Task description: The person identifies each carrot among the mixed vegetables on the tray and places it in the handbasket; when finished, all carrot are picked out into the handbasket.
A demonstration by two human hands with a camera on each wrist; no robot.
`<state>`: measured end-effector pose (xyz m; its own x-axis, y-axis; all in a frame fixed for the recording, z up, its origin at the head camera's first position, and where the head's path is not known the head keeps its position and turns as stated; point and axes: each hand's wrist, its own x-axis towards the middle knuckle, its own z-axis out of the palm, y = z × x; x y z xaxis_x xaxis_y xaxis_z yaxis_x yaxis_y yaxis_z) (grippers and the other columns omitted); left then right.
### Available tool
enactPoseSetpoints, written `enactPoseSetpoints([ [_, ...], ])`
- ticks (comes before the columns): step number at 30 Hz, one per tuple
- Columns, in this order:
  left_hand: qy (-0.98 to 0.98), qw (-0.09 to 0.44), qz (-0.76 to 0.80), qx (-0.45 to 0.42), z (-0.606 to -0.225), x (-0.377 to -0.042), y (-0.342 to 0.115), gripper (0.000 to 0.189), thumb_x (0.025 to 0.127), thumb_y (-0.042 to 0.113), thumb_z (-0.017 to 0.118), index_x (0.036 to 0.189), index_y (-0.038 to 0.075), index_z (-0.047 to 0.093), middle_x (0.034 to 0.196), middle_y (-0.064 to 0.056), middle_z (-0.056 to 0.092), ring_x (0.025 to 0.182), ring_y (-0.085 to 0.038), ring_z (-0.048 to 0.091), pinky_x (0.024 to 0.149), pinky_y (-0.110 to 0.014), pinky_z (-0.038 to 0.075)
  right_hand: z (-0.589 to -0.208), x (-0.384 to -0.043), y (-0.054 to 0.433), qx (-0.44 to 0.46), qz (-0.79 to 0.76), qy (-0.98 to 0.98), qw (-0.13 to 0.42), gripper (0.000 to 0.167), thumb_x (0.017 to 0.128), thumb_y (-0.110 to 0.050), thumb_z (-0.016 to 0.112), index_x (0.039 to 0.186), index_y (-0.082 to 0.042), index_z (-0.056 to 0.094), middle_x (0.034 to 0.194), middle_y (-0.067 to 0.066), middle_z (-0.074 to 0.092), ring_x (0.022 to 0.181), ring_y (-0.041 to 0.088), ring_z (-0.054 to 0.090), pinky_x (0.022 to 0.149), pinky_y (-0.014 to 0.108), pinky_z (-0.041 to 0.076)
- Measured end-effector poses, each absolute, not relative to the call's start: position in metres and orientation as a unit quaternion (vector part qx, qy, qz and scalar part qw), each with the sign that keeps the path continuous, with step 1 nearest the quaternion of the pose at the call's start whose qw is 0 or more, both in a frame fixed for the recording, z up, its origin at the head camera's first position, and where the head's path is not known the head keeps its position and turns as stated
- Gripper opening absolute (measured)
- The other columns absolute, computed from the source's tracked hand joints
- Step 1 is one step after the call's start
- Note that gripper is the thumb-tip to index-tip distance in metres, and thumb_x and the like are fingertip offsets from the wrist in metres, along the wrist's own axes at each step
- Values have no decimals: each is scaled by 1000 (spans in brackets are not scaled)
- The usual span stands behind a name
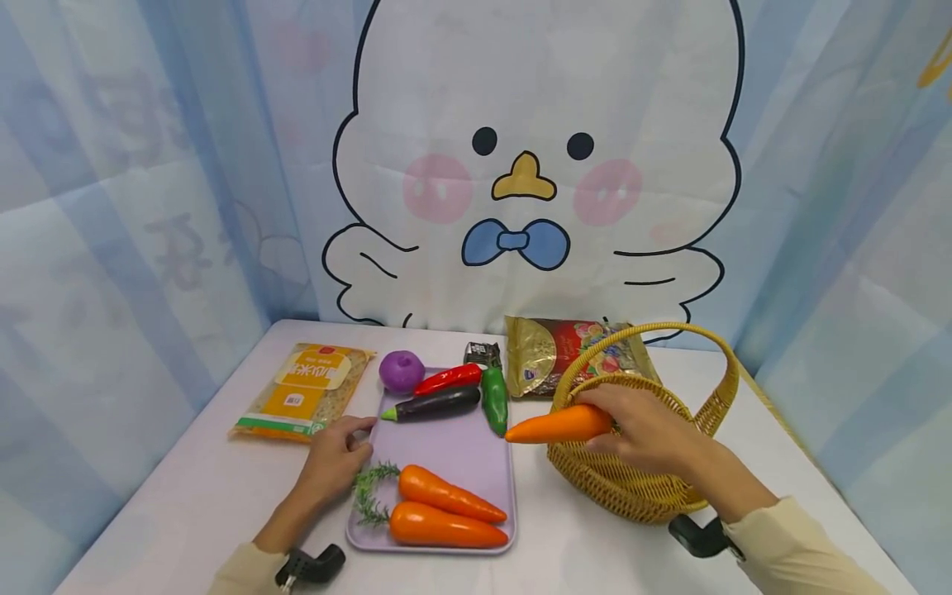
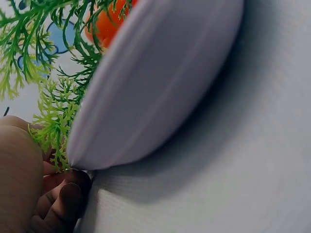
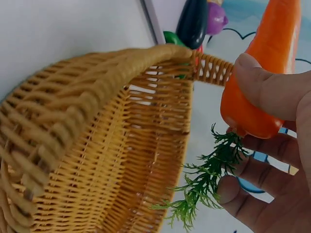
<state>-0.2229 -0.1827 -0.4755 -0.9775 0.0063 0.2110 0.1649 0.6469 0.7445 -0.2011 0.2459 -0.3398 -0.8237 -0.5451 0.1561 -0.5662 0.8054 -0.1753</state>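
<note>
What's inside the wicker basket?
Inside the wicker basket, I see only bare weave in the right wrist view, which cuts off the rest. In the head view, the right hand covers part of the opening.

Fingers rest at the lilac tray — green fronds (an orange carrot behind) beside its rim.

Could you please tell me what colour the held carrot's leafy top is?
The leafy top is green, seen best in the right wrist view.
</note>
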Motion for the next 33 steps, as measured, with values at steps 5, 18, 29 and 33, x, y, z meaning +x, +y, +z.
enactPoseSetpoints([
  [5,-902,94,-419,-49,-477,-223,-183,42,85,0,64,127,-1,68,107,-11,66,71,-17,48,60,-25,39,-344,-208,256,284,100,-952,48,51,82,-21,84,128,-10,64,116,1,66,104,24,60,98,55,48],
  [18,-900,110,-417,-58,-477,-222,-183,41,84,-2,64,125,-1,69,98,-9,64,68,-15,46,58,-25,37,-348,-225,280,262,75,-961,37,52,81,-17,85,127,-7,65,120,7,67,101,26,60,93,55,50],
  [29,-900,98,-423,-43,-478,-224,-184,43,85,1,65,127,1,68,103,-10,65,70,-16,48,59,-24,39,-350,-239,294,239,48,-970,22,49,79,-12,85,124,-8,67,115,6,66,98,26,60,93,56,50],
  [33,-899,98,-426,-40,-479,-223,-183,43,84,1,65,127,1,69,104,-9,65,69,-16,48,58,-24,39,-353,-244,297,226,39,-973,8,49,79,-11,85,125,-8,67,116,8,65,102,29,60,95,58,49],
])
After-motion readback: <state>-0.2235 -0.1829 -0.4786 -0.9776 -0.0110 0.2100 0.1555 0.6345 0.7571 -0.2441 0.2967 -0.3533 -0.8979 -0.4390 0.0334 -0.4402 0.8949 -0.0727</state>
